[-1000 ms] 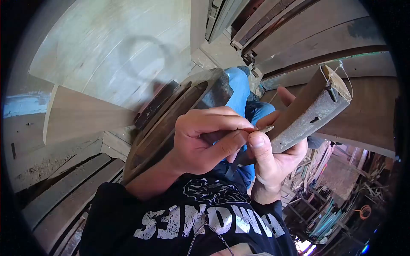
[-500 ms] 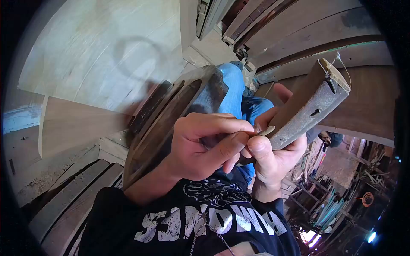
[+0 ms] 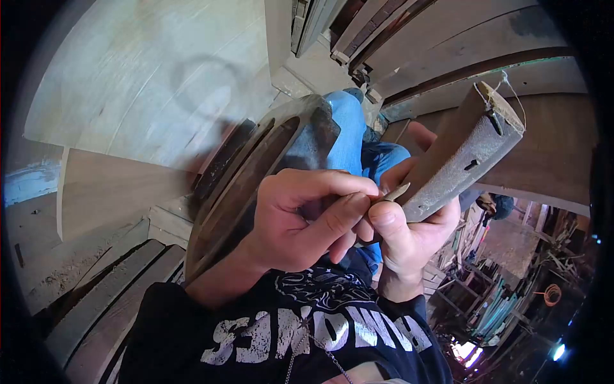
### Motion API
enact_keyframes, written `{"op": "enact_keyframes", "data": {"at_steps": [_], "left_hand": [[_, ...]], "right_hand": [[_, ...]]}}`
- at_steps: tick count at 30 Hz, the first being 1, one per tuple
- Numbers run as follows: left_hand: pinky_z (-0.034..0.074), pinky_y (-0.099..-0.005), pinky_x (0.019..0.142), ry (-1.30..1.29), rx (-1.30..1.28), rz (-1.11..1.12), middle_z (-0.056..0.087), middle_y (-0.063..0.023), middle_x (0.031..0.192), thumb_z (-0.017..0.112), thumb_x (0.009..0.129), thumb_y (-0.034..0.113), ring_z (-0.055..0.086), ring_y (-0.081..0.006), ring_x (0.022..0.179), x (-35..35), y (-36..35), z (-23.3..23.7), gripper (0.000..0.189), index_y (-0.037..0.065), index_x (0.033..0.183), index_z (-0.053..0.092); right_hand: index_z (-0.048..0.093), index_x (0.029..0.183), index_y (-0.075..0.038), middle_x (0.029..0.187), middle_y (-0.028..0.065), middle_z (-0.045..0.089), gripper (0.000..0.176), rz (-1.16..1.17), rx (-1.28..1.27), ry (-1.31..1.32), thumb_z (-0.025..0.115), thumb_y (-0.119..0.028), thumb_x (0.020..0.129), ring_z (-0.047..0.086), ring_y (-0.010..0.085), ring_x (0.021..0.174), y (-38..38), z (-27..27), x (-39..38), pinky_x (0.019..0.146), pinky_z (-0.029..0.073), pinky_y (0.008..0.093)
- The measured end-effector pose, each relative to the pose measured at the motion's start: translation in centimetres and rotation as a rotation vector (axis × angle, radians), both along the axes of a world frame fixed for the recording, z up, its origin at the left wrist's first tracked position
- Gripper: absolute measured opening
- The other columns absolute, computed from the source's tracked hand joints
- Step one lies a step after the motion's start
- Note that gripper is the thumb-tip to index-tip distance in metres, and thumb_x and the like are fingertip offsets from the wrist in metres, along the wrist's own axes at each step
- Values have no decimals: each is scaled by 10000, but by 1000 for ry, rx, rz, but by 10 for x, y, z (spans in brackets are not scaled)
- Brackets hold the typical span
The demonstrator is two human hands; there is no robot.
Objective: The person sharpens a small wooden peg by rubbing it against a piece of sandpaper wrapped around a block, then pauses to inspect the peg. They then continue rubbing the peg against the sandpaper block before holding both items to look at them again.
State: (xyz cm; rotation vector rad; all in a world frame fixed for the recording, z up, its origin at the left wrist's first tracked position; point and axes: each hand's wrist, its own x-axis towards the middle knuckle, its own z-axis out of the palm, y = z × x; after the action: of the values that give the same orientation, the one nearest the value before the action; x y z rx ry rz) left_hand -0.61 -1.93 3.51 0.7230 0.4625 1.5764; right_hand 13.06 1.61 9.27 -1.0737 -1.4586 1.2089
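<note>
My left hand [image 3: 304, 221] is closed in a pinch, thumb against bent forefinger. From the pinch a small, tan, pointed sliver [image 3: 398, 192] sticks out, its tip towards the upper right. My right hand [image 3: 419, 237] wraps round a thick wooden block [image 3: 464, 157] with a grey, grainy skin. The skin has dark slits, and loose white threads hang at the block's cut end. My right thumb lies beside the sliver, fingertips right by the left hand's; the other right fingers pass behind the block. A large dark wooden piece with long slots [image 3: 275, 144] lies beyond my left forearm.
Pale boards [image 3: 147, 77] lean at the upper left, with slats [image 3: 115, 307] at the lower left. Wooden panels [image 3: 531, 147] stand at the right. Behind them are stacked timber [image 3: 499, 307] and another person's dark cap [image 3: 502, 206]. My jeans [image 3: 348, 128] show past the hands.
The sliver's tip has tilted slightly further up and shows a little more. Both hands keep nearly the same place and grip, and the block's end has shifted very slightly.
</note>
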Motion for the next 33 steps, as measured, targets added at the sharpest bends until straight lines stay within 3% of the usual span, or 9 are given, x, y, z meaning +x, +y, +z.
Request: {"op": "enact_keyframes", "data": {"at_steps": [12, 23, 33], "left_hand": [[377, -189, 408, 13, -39, -46, 666, -79, 719, 545, 1028, 24, 527, -43, 469, 0, -1, 3, 161, -51, 1112, 659], [362, -185, 409, -22, -38, -42, 665, -67, 716, 555, 1023, 23, 518, -33, 468, 0, -2, 4, 148, -56, 1090, 662], [386, -174, 454, 15, -47, -12, 685, -58, 754, 607, 987, 0, 548, -25, 522, -3, 0, 4, 132, -66, 1085, 666]], "right_hand": [[516, 1285, 166, 733, 33, 625, 702, -23, 114, -2, 901, -60, 743, 580, 75, 627, 0, -3, -1, 620, 465, 209], [549, 1129, 88, 674, 27, 590, 502, -100, 45, 9, 865, -34, 759, 560, 74, 598, -8, 4, -7, 569, 420, 197], [493, 1192, 111, 631, 48, 587, 521, -61, 40, 128, 817, 6, 799, 605, 108, 594, -6, 1, -11, 566, 459, 218]]}}
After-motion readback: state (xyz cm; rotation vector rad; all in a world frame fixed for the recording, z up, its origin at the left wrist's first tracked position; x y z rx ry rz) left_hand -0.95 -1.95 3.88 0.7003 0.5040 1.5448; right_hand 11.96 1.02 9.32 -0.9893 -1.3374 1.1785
